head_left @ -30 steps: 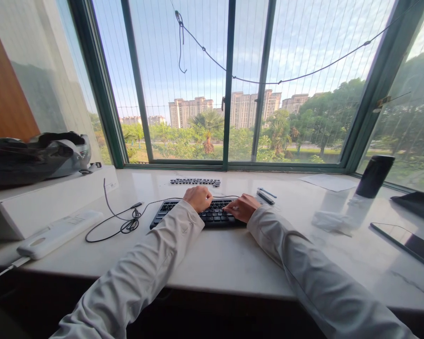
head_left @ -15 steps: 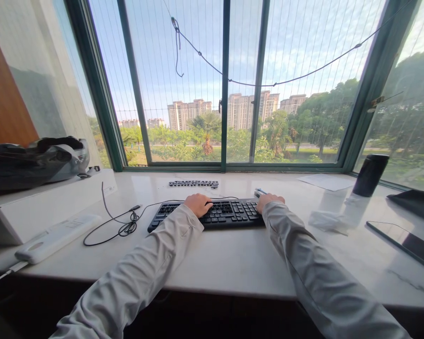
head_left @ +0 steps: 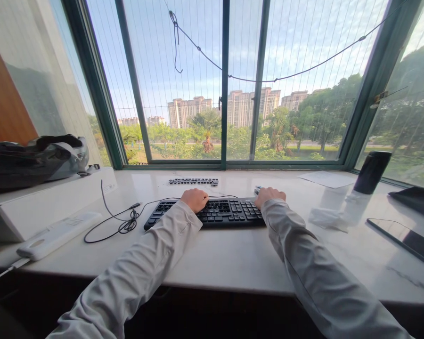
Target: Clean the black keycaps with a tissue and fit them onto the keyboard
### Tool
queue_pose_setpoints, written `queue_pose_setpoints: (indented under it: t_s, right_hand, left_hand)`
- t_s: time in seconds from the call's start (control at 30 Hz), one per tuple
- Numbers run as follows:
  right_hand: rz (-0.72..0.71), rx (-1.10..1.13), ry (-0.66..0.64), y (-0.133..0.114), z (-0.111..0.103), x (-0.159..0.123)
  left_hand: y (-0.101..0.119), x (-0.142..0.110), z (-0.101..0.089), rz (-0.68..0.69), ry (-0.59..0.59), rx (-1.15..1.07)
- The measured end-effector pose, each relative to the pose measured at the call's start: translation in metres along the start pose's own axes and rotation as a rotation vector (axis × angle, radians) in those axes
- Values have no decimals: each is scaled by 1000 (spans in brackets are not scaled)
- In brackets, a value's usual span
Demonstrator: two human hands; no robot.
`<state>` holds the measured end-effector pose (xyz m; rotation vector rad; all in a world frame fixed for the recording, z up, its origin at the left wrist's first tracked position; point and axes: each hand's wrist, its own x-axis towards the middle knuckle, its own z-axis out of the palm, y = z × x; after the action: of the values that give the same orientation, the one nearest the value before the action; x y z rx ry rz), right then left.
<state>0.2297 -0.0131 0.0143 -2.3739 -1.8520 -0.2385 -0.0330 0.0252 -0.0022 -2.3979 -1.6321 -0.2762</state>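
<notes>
Two hands curl loosely at the keyboard (head_left: 219,213), left hand (head_left: 195,199) on keys, right hand (head_left: 269,195) past its far right corner, bare counter (head_left: 226,259) nearer.

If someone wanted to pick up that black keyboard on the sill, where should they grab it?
Probably by its two short ends, one hand from each side. The black keyboard lies flat and long across the white sill; the left hand rests on its keys and the right hand at its far right corner. Its cable trails left, so lift gently.

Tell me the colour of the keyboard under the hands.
Black: the keyboard, keys and frame alike, shows best in the head view.
</notes>
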Motion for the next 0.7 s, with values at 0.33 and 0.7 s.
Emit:
queue_pose_setpoints:
  t_s: [0.33, 0.7]
  right_hand:
    - [-500, 210, 183, -33, 15, -6]
    - [-488, 222, 234, -29, 18, -3]
  left_hand:
    - [-9, 4, -5, -91, 130, 7]
    - [8, 95, 9, -23, 6, 106]
